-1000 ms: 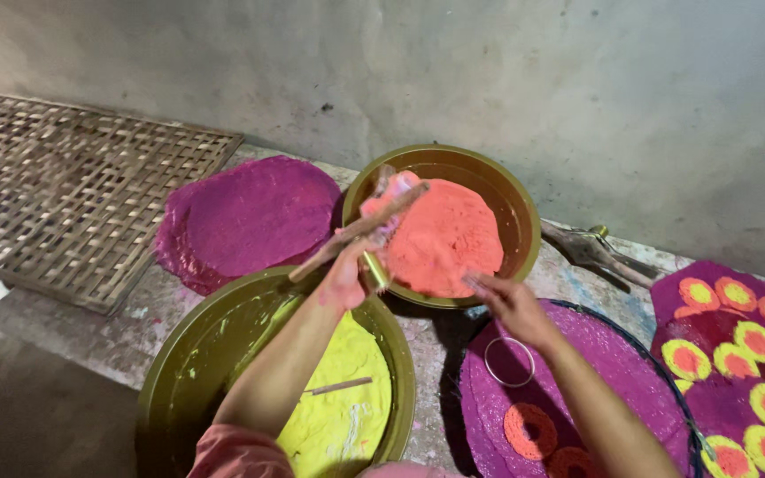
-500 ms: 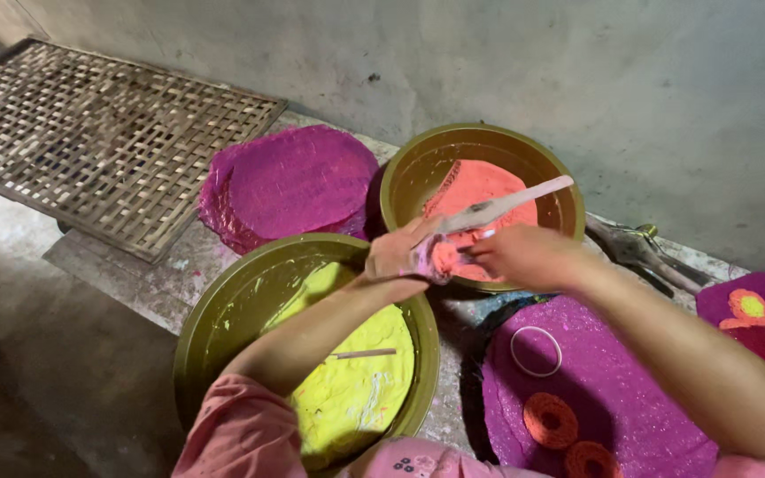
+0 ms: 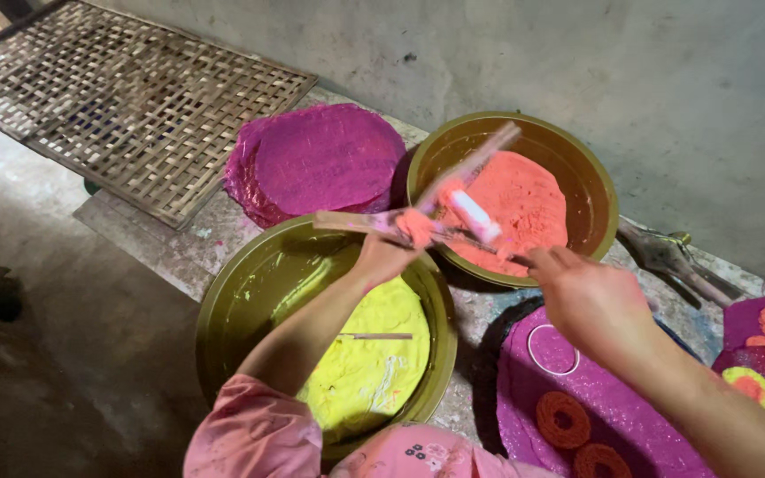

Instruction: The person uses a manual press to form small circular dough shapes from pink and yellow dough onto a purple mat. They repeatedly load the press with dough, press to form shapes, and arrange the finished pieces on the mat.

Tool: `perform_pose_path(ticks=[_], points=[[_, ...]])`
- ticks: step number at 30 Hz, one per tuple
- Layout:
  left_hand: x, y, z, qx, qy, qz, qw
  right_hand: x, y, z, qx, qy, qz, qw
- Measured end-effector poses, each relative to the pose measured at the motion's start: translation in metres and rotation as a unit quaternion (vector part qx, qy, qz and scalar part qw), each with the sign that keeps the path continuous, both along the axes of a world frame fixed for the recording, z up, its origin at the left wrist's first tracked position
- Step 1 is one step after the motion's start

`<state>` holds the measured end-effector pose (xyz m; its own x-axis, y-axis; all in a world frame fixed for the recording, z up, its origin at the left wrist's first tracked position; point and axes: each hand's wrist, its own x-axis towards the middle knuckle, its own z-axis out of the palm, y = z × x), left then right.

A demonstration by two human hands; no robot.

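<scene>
Orange paste clings to the flat wooden sticks [image 3: 418,217] gripped in both hands [image 3: 382,257] [image 3: 591,296], likely dripping onto the yellow dough basin [image 3: 329,354].

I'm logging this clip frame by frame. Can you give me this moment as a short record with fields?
Left hand: holds a flat stick smeared with orange paste
Right hand: holds a thin tool against the stick
Below hands: bowl of orange paste
Near: bowl of yellow paste, small stick lying in it
Others: purple discs, woven mat
</scene>
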<state>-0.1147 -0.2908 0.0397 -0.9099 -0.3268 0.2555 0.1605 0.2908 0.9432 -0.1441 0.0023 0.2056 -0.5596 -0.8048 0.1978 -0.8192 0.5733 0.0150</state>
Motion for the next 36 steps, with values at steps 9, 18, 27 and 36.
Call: perform_pose_path(ticks=[9,18,27,36], points=[[-0.017,0.014,0.012,-0.39,-0.005,0.165,0.906,0.02,-0.03,-0.115,-0.3,-0.235,0.025,0.924],[-0.019,0.028,0.007,-0.422,-0.018,0.162,0.892,-0.018,-0.019,-0.134,-0.322,-0.341,-0.038,0.882],[0.017,0.013,0.035,-0.38,-0.073,0.092,0.918,-0.03,0.005,-0.063,-0.118,-0.377,-0.035,0.918],[0.035,0.07,0.037,-0.153,0.016,-0.114,0.981,0.024,-0.048,-0.011,0.304,-0.02,0.006,0.952]])
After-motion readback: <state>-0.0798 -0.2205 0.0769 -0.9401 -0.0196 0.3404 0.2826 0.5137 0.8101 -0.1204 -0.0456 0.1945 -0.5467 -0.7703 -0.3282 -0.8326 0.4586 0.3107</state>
